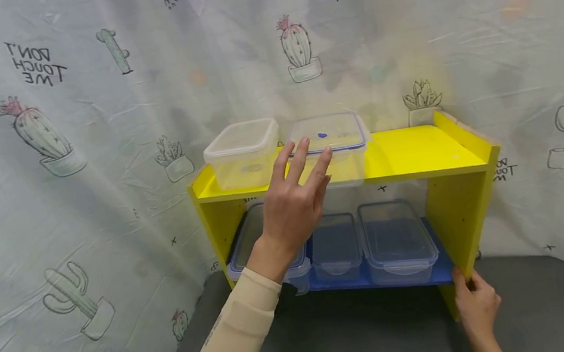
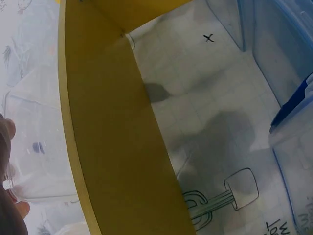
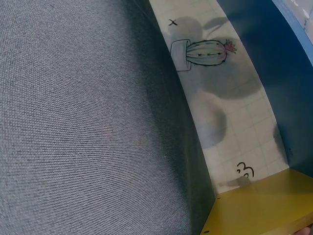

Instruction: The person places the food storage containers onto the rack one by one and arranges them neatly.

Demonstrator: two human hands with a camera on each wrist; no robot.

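A yellow-and-blue shelf unit point(image 1: 408, 152) stands in front of me. My left hand point(image 1: 291, 204) is raised before its upper board, fingers spread and nearly straight. Its fingertips are right at the front of a clear plastic food container point(image 1: 343, 131) with a blue-edged lid. That container's front reaches the board's front edge; my hand covers part of it. Low on the unit's right side panel point(image 1: 464, 222), my right hand point(image 1: 478, 299) grips the front edge, thumb on the inner side. In the right wrist view, only a bit of fingertip point(image 3: 308, 231) shows at the corner.
Another clear container point(image 1: 243, 151) with a whitish lid sits at the upper left. On the blue lower board point(image 1: 439, 256) stand several lidded containers, one point(image 1: 400, 243) at the right. The unit rests on a dark grey surface point(image 1: 380, 336), with a cactus-print curtain point(image 1: 119, 133) behind.
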